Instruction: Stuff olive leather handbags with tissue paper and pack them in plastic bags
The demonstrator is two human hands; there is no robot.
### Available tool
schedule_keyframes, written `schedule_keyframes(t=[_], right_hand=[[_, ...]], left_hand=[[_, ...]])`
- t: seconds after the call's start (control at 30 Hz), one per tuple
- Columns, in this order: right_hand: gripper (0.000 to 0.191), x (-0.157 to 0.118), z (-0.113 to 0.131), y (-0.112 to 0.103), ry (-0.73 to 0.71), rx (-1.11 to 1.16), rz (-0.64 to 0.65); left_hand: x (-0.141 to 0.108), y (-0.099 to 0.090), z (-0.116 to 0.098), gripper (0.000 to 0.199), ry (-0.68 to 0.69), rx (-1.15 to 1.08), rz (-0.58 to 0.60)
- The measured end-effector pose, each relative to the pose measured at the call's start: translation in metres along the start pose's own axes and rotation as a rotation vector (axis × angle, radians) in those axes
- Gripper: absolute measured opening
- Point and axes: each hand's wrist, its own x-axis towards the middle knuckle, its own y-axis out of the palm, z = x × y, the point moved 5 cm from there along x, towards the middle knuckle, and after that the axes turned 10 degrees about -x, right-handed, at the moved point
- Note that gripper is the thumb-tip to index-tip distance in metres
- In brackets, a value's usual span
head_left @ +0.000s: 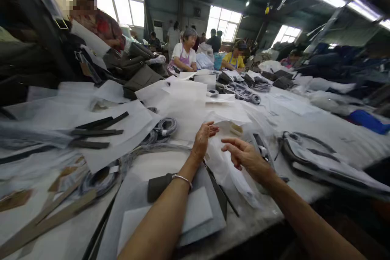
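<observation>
My left hand (202,140), with a bracelet at its wrist, hovers over the table with its fingers stretched to the right. Nothing shows in it. Facing it, my right hand (245,156) has its index finger pointing left and the other fingers loosely bent and apart, with no object visible in them. Beneath and between both hands lies a translucent plastic sheet or bag (240,185), somewhat blurred. A dark grey bag (157,187), partly covered by white sheets (195,209), lies under my left forearm. Near my right hand are shiny metal fittings (263,152).
Plastic-wrapped coiled straps (167,126) and dark strips (97,133) lie to the left on white paper. A flat dark bag (323,158) sits at the right near the table edge. Several people work across the table, one in a yellow shirt (233,61). A blue cloth (368,122) lies far right.
</observation>
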Motion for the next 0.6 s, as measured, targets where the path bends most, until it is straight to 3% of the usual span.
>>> schedule_keyframes(t=[0.13,0.23,0.33,0.43,0.5,0.6], right_hand=[[0.073,0.007,-0.014,0.026,0.183,0.117,0.157],[0.051,0.012,-0.013,0.038,0.179,0.163,0.248],[0.044,0.015,-0.003,0.031,0.081,0.167,0.183],[0.054,0.017,-0.003,0.025,0.094,0.053,0.099],[0.057,0.017,-0.009,0.033,0.145,-0.034,0.15],[0.041,0.015,-0.006,0.043,0.09,-0.07,0.201]], left_hand=[[0.0,0.002,-0.001,0.062,0.004,0.01,0.008],[-0.001,0.001,-0.001,0.064,0.003,0.037,0.018],[-0.001,0.0,0.0,0.064,0.011,0.057,0.019],[0.0,0.0,0.003,0.064,0.032,0.077,0.008],[0.001,-0.001,0.005,0.065,0.042,0.092,0.004],[0.001,-0.003,0.006,0.066,0.047,0.121,-0.006]])
